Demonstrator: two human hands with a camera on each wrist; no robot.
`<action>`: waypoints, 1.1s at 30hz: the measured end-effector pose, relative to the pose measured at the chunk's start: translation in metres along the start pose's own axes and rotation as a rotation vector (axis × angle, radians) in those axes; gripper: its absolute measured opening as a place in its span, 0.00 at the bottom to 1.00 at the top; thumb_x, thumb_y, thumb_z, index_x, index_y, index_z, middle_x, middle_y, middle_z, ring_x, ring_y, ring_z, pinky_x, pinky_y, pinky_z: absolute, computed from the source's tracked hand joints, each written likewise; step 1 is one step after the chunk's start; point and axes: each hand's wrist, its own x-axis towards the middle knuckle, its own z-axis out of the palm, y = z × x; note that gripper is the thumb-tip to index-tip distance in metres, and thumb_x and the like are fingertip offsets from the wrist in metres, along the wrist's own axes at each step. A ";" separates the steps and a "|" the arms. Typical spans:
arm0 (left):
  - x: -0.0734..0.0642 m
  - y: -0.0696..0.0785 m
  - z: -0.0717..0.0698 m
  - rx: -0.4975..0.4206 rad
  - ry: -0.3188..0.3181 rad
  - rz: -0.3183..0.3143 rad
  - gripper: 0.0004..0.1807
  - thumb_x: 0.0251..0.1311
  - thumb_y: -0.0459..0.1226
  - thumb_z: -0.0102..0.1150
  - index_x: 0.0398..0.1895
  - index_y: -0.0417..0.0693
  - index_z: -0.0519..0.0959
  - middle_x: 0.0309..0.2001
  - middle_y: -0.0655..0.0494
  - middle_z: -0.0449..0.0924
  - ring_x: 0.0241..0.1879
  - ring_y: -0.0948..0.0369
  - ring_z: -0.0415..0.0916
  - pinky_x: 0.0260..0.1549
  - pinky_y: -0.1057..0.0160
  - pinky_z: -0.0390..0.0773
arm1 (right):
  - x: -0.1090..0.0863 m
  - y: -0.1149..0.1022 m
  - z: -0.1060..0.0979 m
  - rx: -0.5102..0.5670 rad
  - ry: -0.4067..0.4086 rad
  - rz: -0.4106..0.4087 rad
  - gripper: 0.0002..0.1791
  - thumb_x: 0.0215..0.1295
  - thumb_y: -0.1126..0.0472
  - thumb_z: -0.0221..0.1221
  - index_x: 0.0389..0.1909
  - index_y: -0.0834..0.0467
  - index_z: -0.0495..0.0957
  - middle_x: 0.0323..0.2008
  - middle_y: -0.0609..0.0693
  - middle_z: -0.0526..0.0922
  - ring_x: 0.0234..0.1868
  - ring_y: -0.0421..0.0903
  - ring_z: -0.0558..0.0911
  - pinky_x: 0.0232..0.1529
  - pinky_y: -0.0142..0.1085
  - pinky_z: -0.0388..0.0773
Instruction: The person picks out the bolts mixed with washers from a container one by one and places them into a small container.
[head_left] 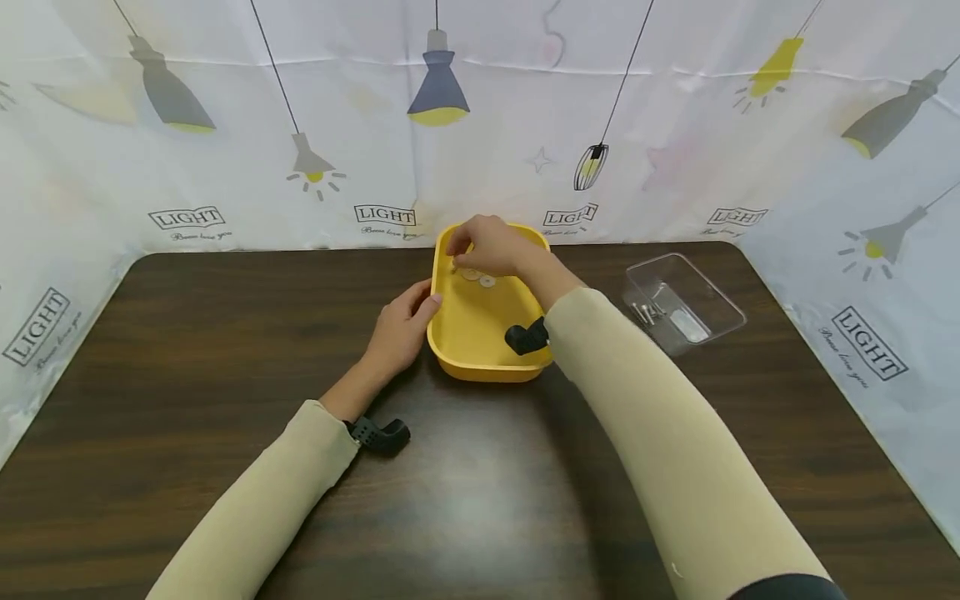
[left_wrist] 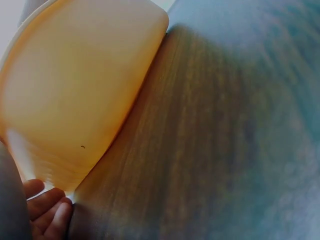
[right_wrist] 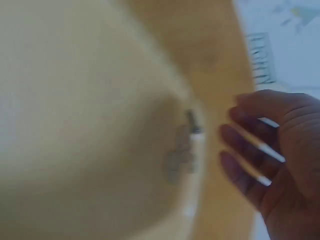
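A yellow plastic basin (head_left: 487, 342) stands near the back edge of the table. My left hand (head_left: 401, 329) holds its left side, the thumb at the rim; in the left wrist view its fingers (left_wrist: 47, 210) lie against the outer wall near the bottom. Over the far end of the basin reaches my right hand (head_left: 491, 246). Its fingers are spread and loosely bent in the right wrist view, with nothing visible between them. Pale washers (head_left: 487, 282) lie on the basin floor below it, blurred beside a small dark screw-like piece (right_wrist: 192, 122).
To the right of the basin, a clear plastic box (head_left: 682, 304) contains several small metal pieces (head_left: 647, 312) and a white patch. Dark wood-grain table (head_left: 225, 375) surrounds both. A white curtain (head_left: 495, 125) printed with lamps hangs along the back and sides.
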 end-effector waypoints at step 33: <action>0.000 0.002 0.003 0.013 0.013 0.007 0.33 0.75 0.58 0.41 0.75 0.52 0.66 0.68 0.49 0.76 0.62 0.52 0.76 0.63 0.47 0.75 | 0.012 0.018 0.019 -0.128 -0.067 0.175 0.12 0.68 0.57 0.64 0.46 0.60 0.83 0.35 0.53 0.85 0.26 0.44 0.78 0.31 0.34 0.76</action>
